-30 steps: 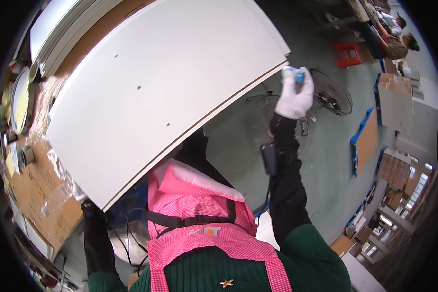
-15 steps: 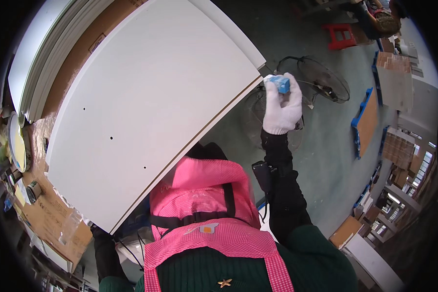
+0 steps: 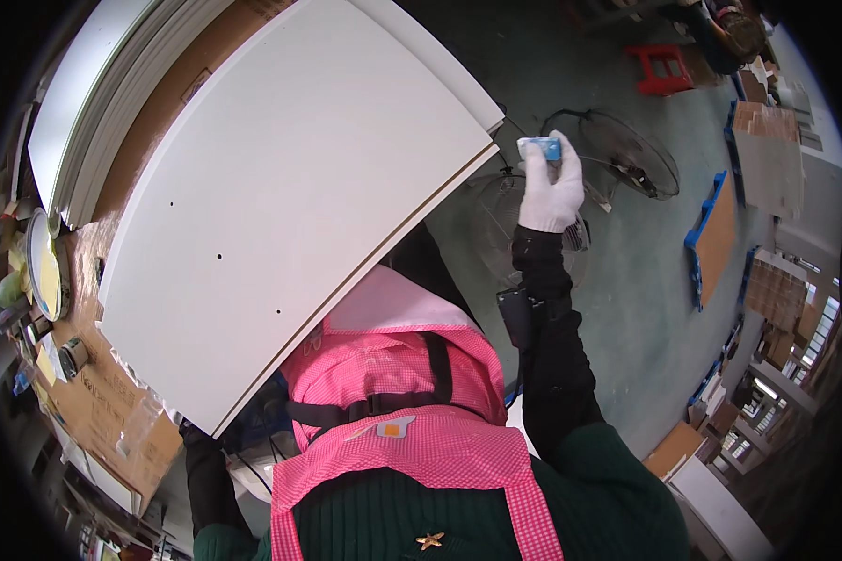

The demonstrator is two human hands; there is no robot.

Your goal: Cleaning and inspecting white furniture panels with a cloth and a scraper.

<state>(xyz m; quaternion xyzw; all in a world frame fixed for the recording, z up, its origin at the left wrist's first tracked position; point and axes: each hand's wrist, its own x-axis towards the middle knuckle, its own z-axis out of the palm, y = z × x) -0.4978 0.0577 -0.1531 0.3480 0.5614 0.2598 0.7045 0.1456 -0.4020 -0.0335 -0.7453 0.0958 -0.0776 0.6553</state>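
A large white panel (image 3: 318, 196) with a few small dark holes lies in front of me, its long straight edge running diagonally toward my body. My right hand (image 3: 550, 192), in a white glove, grips a small blue-and-white block (image 3: 541, 148) between thumb and fingers. It is just off the panel's far right corner, with a gap between block and panel. My left forearm in a black sleeve reaches the panel's near left corner. The left hand is mostly hidden there by the panel, and its fingers cannot be made out.
White panels (image 3: 70, 140) are stacked at the far left on a cardboard-covered surface (image 3: 112, 411), which also carries a small dark jar (image 3: 72, 357). Two caged fans, one a round fan (image 3: 631, 154), stand on the floor beyond my right hand. A red stool (image 3: 660, 70) and pallets are farther right.
My right hand has drawn the blue block away from the panel's corner, slightly right and upward. The view has shifted a little, and the apron's lower part hangs differently.
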